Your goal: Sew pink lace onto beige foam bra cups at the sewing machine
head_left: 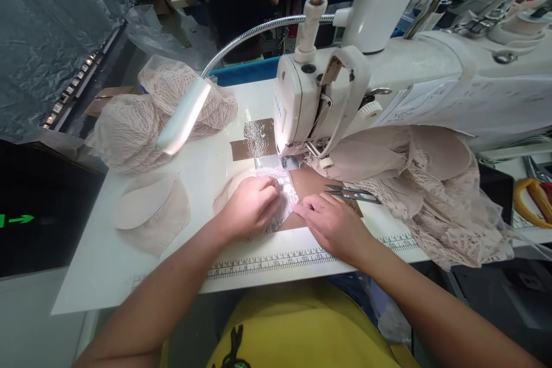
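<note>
My left hand (254,204) is closed with its fingertips pinched on a pale lace piece (287,198) lying just in front of the sewing machine's needle area (284,162). Bunched beige fabric shows at the far side of that hand. My right hand (332,221) has its thumb and forefinger at the lace piece's right edge, the other fingers curled. Black thread snips (356,192) lie right beside its knuckles, blades pointing left. Part of the lace is hidden under my left fingers.
A stack of lace cups (125,126) sits at the back left, with a single beige cup (150,210) nearer. Finished-looking lace fabric (435,184) is heaped right of the machine head. A lamp (185,118) arches over the table. A ruler strip (276,263) runs along the front. Another person (233,0) sits beyond.
</note>
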`<state>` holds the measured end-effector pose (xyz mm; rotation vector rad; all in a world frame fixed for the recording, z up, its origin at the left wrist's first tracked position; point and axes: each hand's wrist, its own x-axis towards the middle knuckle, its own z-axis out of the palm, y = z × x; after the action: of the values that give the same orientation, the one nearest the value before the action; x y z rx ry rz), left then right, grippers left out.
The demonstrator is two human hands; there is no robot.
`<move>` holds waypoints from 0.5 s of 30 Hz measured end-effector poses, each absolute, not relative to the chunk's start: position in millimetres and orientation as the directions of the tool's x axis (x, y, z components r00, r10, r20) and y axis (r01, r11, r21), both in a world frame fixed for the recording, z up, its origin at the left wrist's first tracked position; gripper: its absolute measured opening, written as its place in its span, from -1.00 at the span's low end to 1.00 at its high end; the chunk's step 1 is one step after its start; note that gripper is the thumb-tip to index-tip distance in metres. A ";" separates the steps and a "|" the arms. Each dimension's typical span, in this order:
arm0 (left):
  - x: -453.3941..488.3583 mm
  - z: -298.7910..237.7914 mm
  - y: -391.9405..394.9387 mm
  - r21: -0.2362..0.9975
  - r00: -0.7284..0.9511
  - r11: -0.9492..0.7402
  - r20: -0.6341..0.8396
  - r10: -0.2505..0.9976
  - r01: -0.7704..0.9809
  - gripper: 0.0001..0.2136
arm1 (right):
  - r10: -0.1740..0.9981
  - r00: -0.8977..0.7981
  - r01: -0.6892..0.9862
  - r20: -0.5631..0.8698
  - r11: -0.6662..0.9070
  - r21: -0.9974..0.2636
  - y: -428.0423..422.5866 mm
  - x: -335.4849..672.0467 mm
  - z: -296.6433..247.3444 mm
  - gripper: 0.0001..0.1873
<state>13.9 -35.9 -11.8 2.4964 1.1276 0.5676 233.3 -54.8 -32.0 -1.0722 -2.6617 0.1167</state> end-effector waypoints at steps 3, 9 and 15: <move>16.0 -14.3 -38.8 0.379 0.668 -0.683 0.193 0.719 0.625 -0.77 | 0.685 -0.689 0.660 0.238 0.728 -0.186 -55.9 235.0 -33.1 -0.69; 21.8 -16.2 -43.7 0.249 0.689 -0.699 0.140 0.711 0.671 -0.73 | 0.689 -0.676 0.650 0.259 0.724 -0.231 -55.2 235.3 -34.0 -0.69; 25.6 -19.2 -45.7 0.189 0.695 -0.707 0.138 0.706 0.681 -0.71 | 0.677 -0.668 0.608 0.308 0.736 -0.298 -53.9 239.8 -35.2 -0.69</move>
<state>25.6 -45.7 -19.2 2.7771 1.1415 0.3036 239.8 -53.9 -35.2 -0.9868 -2.5389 0.2380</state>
